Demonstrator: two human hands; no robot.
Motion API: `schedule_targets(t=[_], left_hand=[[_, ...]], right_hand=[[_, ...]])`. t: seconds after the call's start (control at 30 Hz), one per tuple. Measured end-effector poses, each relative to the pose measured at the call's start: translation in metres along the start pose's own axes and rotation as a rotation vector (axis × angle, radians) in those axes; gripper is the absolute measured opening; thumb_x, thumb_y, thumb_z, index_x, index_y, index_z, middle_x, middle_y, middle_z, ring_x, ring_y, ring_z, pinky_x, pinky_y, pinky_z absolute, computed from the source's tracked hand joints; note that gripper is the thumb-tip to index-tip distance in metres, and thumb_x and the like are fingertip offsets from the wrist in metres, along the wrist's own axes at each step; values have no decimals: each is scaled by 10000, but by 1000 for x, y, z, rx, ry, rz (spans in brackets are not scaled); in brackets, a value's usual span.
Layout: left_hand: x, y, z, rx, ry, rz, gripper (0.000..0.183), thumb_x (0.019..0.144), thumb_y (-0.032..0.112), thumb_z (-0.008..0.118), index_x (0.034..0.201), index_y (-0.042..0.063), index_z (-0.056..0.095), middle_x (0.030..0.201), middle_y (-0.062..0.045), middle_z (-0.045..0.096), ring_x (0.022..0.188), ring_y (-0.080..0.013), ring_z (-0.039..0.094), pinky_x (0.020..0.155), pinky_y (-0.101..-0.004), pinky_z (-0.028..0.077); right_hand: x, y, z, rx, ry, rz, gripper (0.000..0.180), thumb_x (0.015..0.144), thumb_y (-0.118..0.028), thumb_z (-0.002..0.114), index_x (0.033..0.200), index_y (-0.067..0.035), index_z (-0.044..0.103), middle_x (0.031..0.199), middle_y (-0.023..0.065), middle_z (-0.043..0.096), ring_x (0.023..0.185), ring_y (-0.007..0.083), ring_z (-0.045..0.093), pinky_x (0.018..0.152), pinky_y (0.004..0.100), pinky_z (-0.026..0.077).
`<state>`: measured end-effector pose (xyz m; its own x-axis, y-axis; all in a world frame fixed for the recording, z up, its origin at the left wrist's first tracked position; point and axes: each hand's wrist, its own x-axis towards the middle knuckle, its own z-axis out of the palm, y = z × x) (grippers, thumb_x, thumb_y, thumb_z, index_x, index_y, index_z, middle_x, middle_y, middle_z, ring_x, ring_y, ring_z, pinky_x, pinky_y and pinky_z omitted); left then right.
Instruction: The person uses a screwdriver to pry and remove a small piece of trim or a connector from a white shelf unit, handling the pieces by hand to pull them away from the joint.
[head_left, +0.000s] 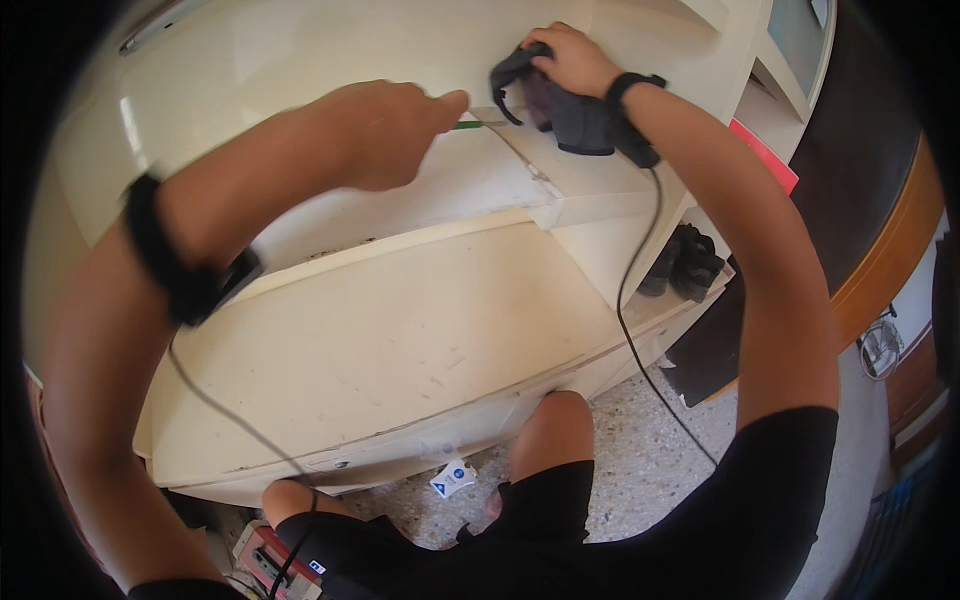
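Observation:
My right hand (574, 60) grips a dark grey and black fabric item with a strap (585, 124) at the upper right, over the raised cream ledge. My left hand (390, 135) is raised over the white panel (405, 199) behind the cream cabinet top, blurred, with the thumb or a finger pointing right; whether it holds anything does not show. A green strip (469, 124) lies just beyond its fingertips. Black bands with small devices and cables are strapped on both of my wrists.
The scuffed cream cabinet top (397, 345) spans the middle. Black shoes (686, 262) sit in a side shelf at the right. A red flat item (765, 157) stands above them. A white and blue packet (454, 478) lies on the speckled floor between my knees. Cables hang from both wrists.

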<state>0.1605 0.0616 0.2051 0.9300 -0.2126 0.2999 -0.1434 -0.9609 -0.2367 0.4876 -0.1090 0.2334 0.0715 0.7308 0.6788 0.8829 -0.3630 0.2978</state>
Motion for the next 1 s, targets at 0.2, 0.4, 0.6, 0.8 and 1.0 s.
schedule_targets(t=[0.2,0.4,0.6,0.8,1.0], left_hand=[[-142,5,-5,4,341,-194,329,803,-161,493,1053,23,601,1037,-189,635,954,-415,613,851,-493,478],[-172,1,31,-195,532,-263,306,862,-144,468,1083,8,615,1013,-172,602,796,-341,567,735,-388,470],[-156,-9,50,-176,557,-384,257,926,-86,470,1090,33,627,1039,-119,644,838,-302,588,760,-373,479],[-168,-18,51,-123,544,-398,244,938,-57,470,1092,44,631,1041,-105,660,965,-292,622,849,-389,497],[-159,-13,52,-159,533,-396,240,943,-43,472,1094,50,635,1018,-98,664,963,-300,625,844,-401,500]], right_hand=[[35,-40,59,-48,-487,357,557,851,-489,745,1250,-100,764,1293,181,724,1198,358,680,1034,450,541],[63,-46,61,-132,-697,347,635,916,-578,672,1278,-62,751,1304,172,726,1187,353,681,1030,441,522],[61,-61,78,-146,-681,492,592,832,-520,671,1180,-59,804,1255,196,739,1127,353,697,975,440,535],[51,-86,53,84,-713,296,492,810,-488,697,982,-37,793,952,151,769,834,275,677,772,422,530],[49,-84,38,-29,-821,184,511,847,-455,698,1138,-39,758,1015,155,772,940,279,697,851,423,536]])
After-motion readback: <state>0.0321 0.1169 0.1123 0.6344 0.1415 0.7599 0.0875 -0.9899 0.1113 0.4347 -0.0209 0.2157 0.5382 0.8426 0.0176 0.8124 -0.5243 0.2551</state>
